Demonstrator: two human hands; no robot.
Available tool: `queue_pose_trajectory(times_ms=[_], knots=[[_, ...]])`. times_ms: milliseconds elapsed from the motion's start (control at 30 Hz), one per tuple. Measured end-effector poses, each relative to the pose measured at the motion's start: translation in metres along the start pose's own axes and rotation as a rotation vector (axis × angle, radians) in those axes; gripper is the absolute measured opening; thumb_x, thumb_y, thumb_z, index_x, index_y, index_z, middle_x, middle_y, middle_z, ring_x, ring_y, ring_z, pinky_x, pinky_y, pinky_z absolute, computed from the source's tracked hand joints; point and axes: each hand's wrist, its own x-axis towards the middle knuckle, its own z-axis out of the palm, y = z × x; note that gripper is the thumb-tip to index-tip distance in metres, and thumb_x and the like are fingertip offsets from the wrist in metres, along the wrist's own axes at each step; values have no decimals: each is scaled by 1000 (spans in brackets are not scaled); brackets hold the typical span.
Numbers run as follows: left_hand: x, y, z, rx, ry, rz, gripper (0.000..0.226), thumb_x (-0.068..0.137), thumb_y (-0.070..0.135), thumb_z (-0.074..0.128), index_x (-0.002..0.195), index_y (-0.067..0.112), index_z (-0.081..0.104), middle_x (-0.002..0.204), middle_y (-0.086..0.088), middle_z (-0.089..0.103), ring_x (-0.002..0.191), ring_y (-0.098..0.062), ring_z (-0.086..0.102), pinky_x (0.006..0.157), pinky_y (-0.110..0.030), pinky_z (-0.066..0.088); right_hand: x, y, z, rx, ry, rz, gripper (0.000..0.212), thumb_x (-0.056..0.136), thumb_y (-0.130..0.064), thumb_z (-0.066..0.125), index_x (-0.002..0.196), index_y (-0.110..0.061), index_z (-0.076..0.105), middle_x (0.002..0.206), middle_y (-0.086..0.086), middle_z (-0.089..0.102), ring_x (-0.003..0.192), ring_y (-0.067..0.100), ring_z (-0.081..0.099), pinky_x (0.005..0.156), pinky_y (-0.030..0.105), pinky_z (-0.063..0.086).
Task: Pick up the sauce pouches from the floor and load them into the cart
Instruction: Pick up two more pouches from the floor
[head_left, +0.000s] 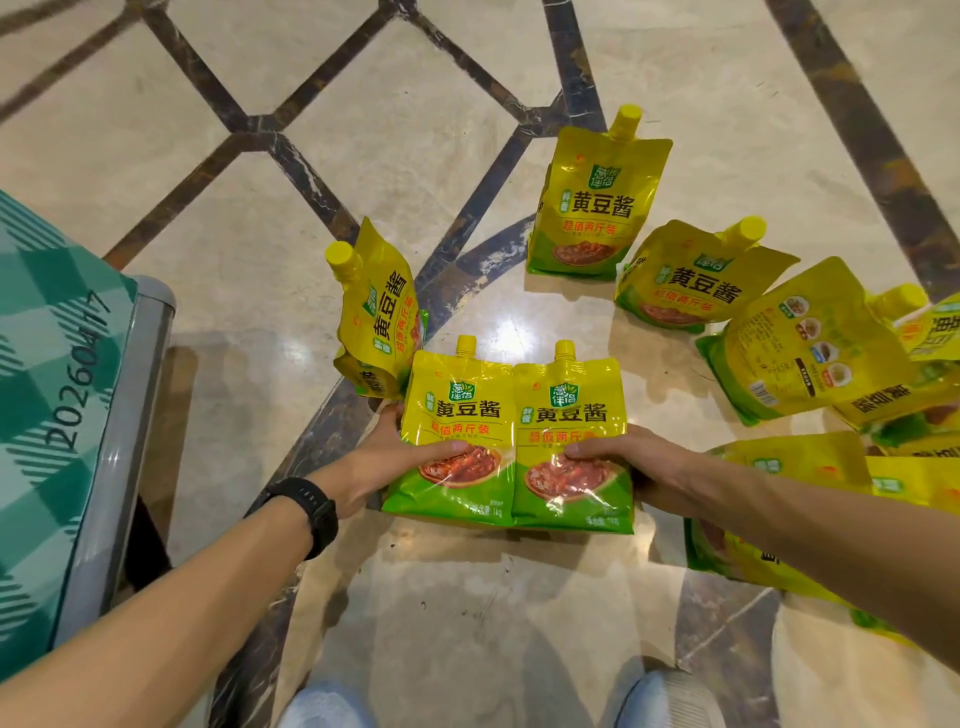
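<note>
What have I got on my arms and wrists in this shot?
No sleeves are in view, so both arms are bare. The left forearm wears a black watch with a wide black strap at the wrist. The right forearm wears nothing. No gloves or rings show.

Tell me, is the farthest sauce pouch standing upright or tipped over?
Upright: the farthest sauce pouch stands on its bottom edge, yellow cap uppermost.
</note>
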Motion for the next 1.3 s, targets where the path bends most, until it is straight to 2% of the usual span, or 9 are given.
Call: queue_pose_trajectory(times_ms=[267,467,600,733,833,900,1000,1133,1300], knots=[[6,-14,0,-57,21,-22,121,37,46,100,141,26,41,125,4,69,110,-14,69,96,-42,55,7,5,0,11,46,-30,54,65,-10,82,117,-7,67,107,15,74,101,37,70,85,42,58],[7,-18,8,-87,80,-12,88,66,16,91,140,23,44,124,3,69,107,-11,69,88,-31,57,8,1,-4,-5,27,7,52,70,-6,78,120,-6,65,110,16,73,103,37,69,85,41,58],[-17,-11,23,-186,139,1,90,57,16,91,136,15,46,124,-6,69,107,-18,70,86,-32,58,-6,-10,-8,-12,44,-34,57,65,-5,78,120,-4,65,105,13,75,89,29,73,69,31,60],[-58,11,35,-288,161,31,86,58,17,89,134,19,49,122,-6,71,107,-20,71,86,-36,59,-49,-36,-10,-9,31,-85,57,64,-6,77,120,-5,64,105,15,75,89,30,73,74,37,62],[-104,53,36,-291,151,55,69,69,7,84,129,21,54,114,-1,74,97,-14,73,75,-27,60,-108,-57,-7,15,15,-134,68,51,-20,91,115,-13,67,107,12,75,94,29,73,74,38,62],[-141,88,34,-293,143,67,62,67,10,84,120,26,58,106,3,77,91,-11,75,69,-24,59,-155,-75,0,42,16,-163,61,59,-14,84,117,-17,64,104,8,76,87,22,74,66,30,61],[-210,150,28,-298,147,56,77,53,24,86,125,22,57,105,3,77,94,-16,75,71,-30,60,-234,-107,14,102,30,-201,50,64,-4,73,112,-15,65,96,3,77,80,17,75,66,29,61],[-322,244,21,-267,154,36,83,55,22,84,132,16,55,110,-3,76,96,-20,74,69,-29,60,-359,-155,35,139,18,-225,66,50,1,85,113,-10,66,100,8,77,87,23,74,69,31,60],[-471,365,17,-215,146,42,95,46,32,97,131,22,55,111,-2,75,100,-23,73,83,-42,59,-545,-226,65,237,60,-263,70,42,-12,90,109,-11,67,102,10,76,89,27,74,69,31,59]])
